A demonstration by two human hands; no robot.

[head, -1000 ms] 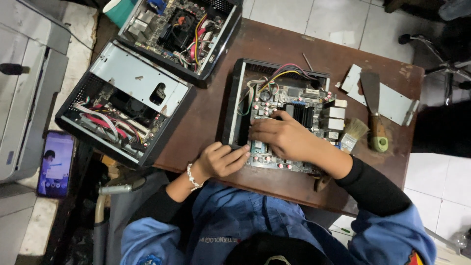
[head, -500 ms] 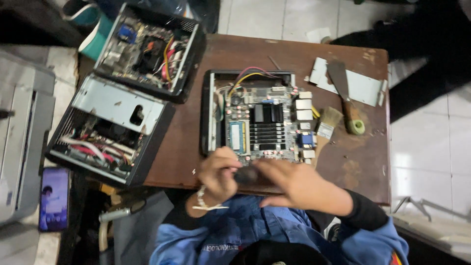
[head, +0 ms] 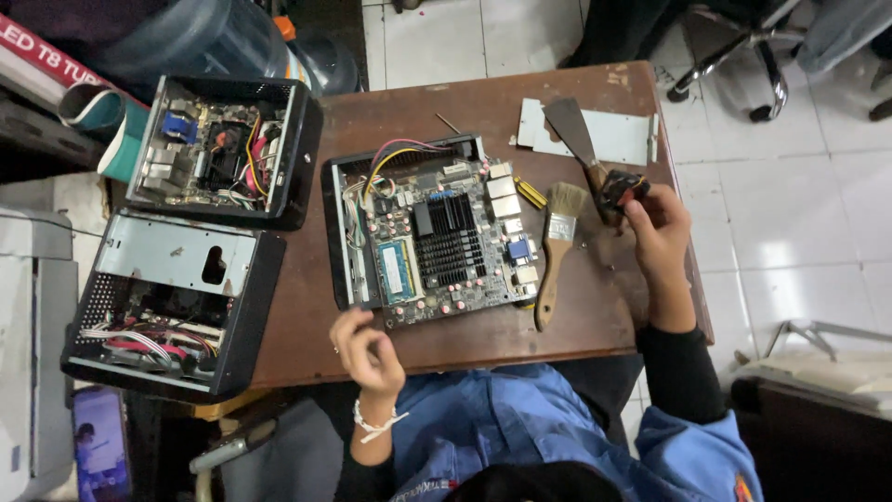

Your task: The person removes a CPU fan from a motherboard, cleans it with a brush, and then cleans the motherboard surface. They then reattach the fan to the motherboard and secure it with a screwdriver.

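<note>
The right hand is closed on a small black and red object at the right side of the table; what it is exactly, I cannot tell, the fingers cover approx. half. The left hand is curled at the near table edge, seems empty, not sure. Between them lies the open computer case w/ motherboard; a brush lies beside it.
</note>
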